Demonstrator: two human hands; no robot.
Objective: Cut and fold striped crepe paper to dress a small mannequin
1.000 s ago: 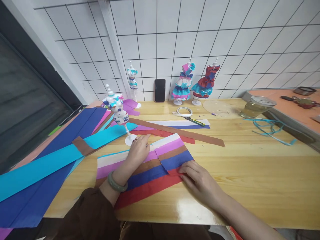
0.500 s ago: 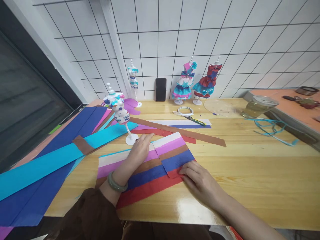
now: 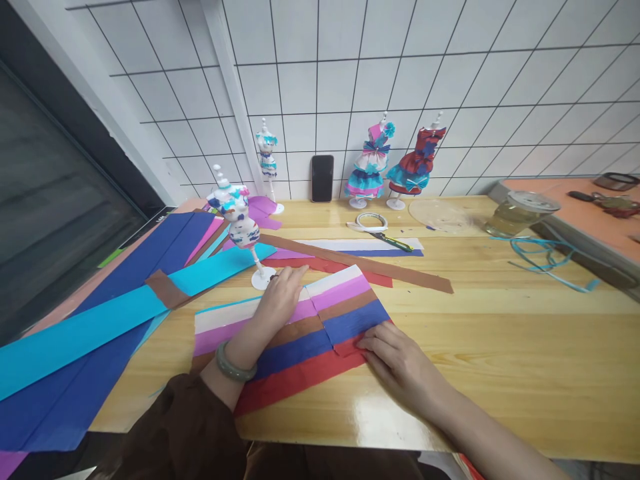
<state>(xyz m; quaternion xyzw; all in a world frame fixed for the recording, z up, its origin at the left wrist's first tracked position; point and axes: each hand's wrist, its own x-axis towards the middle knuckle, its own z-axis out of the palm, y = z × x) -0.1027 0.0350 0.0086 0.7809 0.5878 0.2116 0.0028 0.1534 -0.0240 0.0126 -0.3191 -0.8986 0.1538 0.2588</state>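
A striped paper sheet (image 3: 295,353) in white, pink, brown, blue and red lies on the table before me, its right part folded over. My left hand (image 3: 281,297) rests across the sheet near its far edge, fingers stretched out flat and pointing right. Pinched at the right edge of the fold, on the red and blue bands, is my right hand (image 3: 395,357); its thumb is partly hidden. Just beyond my left fingertips stands a small white dress form (image 3: 243,223) with coloured patches, its round base close to the hand.
Long blue paper (image 3: 60,387) and a turquoise strip (image 3: 90,323) cover the left side. Behind the sheet lie a brown strip (image 3: 400,270), a cutter knife (image 3: 395,241) and a tape roll (image 3: 371,222). A phone (image 3: 323,179) and dressed forms (image 3: 367,167) stand at the wall. A glass cup (image 3: 517,215) sits right.
Almost nothing differs. Both hands stay on the folded striped sheet in the same places, and the view has shifted very slightly.
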